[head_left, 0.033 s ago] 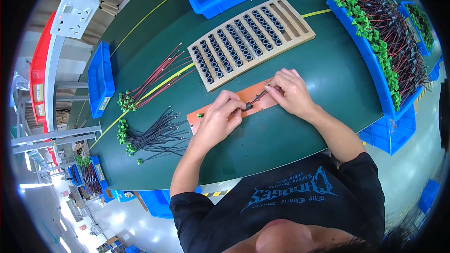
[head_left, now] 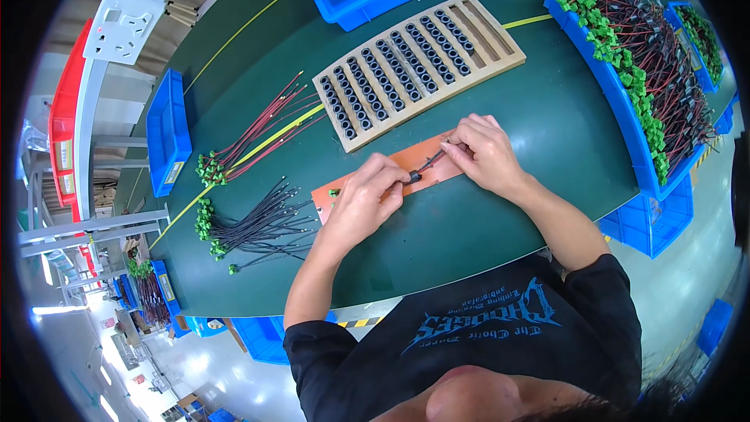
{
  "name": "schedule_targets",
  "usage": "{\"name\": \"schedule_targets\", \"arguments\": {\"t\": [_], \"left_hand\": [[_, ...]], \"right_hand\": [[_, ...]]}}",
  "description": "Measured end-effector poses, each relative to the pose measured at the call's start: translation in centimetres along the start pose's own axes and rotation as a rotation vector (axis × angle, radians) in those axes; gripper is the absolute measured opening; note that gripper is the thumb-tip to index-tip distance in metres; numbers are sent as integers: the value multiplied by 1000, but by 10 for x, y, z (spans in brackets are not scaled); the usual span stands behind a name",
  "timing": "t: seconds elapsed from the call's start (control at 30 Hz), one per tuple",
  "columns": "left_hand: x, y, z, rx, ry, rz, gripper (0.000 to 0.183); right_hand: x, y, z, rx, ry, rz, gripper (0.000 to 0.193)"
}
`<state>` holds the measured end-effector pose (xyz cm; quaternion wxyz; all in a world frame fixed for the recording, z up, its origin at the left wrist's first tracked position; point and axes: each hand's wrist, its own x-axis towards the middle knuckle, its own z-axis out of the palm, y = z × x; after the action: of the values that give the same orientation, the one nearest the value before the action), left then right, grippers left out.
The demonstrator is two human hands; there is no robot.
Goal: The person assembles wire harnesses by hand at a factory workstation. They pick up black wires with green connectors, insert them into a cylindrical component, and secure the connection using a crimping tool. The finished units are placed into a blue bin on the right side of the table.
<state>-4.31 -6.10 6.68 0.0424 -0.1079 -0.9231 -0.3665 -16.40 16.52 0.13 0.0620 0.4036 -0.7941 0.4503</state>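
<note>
Across black shirt (head_left: 461,359), blue lettering (head_left: 500,314)

A green table (head_left: 570,125) carries yellow marking lines (head_left: 527,23). A large blue bin (head_left: 383,6) is located at the far edge; a narrower blue tray (head_left: 166,137) is positioned at the left edge. A white socket panel (head_left: 125,27) is mounted on a metal upright (head_left: 90,101), beside a red panel (head_left: 66,117). A further blue container (head_left: 656,227) sits below the right edge, above a pale, glossy floor (head_left: 664,289).
</note>
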Motion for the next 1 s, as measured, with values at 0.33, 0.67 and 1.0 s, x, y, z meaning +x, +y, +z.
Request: {"name": "schedule_targets", "arguments": {"t": [0.33, 0.67, 1.0], "left_hand": [[5, 4, 23, -27, 73, -220, 19], [-6, -15, 33, 67, 205, 108, 21], [3, -16, 43, -30, 255, -31, 17]], "right_hand": [[1, 0, -2, -6, -4, -10, 18], [0, 1, -2, 36, 8, 11, 19], [0, 3, -7, 6, 19, 27, 21]]}}
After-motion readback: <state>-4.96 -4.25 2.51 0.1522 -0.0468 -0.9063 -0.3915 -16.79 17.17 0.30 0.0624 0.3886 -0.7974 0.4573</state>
